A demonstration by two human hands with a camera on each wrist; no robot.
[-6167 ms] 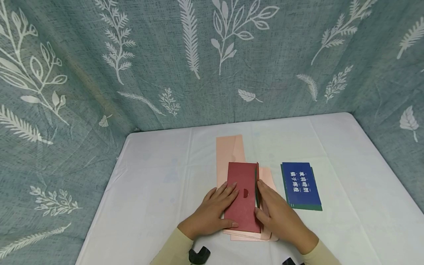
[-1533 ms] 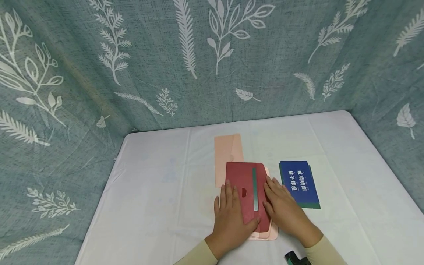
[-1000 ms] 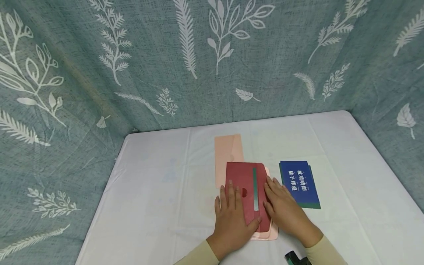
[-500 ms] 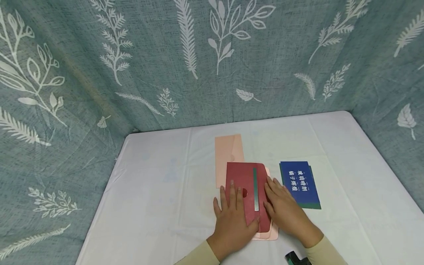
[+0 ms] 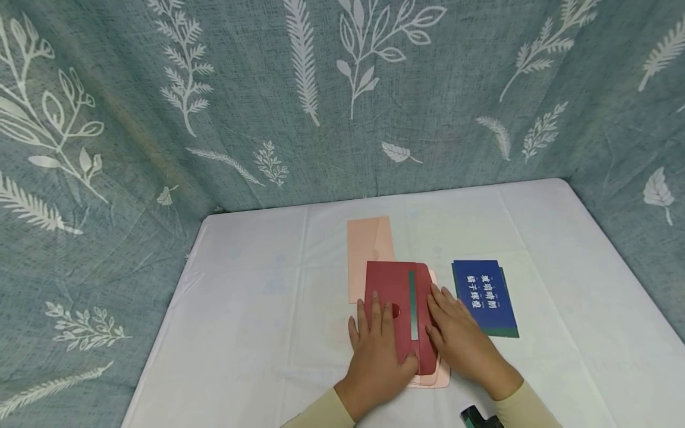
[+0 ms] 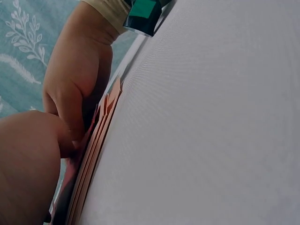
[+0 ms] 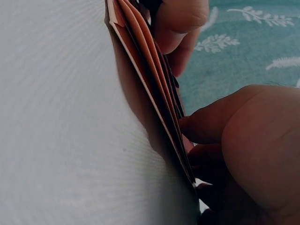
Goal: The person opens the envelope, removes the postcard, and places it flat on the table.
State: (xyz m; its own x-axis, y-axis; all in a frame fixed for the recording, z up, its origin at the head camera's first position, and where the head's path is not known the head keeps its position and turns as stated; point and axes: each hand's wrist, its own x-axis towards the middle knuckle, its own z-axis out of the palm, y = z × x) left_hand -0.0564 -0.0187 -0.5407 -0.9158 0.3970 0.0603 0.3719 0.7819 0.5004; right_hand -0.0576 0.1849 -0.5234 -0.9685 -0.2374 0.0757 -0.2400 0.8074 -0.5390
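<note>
A red envelope point(image 5: 382, 276) lies on a stack of pink envelopes point(image 5: 443, 376), its rounded flap spread out to the right. A narrow green strip point(image 5: 413, 306) shows along its mouth, and a dark half-round mark sits left of that. My left hand point(image 5: 374, 359) rests flat on the envelope's near left part, fingers spread and thumb reaching toward the flap. With extended fingers, my right hand point(image 5: 462, 339) touches the flap's right edge. Both wrist views show the layered edges of the pink stack point(image 6: 96, 145) beneath the hands.
Behind the red envelope lies a pink envelope point(image 5: 369, 241), partly covered by it. To the right are blue cards point(image 5: 484, 321) with white characters, over a green one. A white cloth point(image 5: 251, 297) covers the table, and a leaf-patterned green curtain point(image 5: 332, 154) hangs behind.
Since the oldest frame, the red envelope's flap has come down flat to the right, and my left hand has shifted right and nearer. Over the last second both hands stay almost still.
</note>
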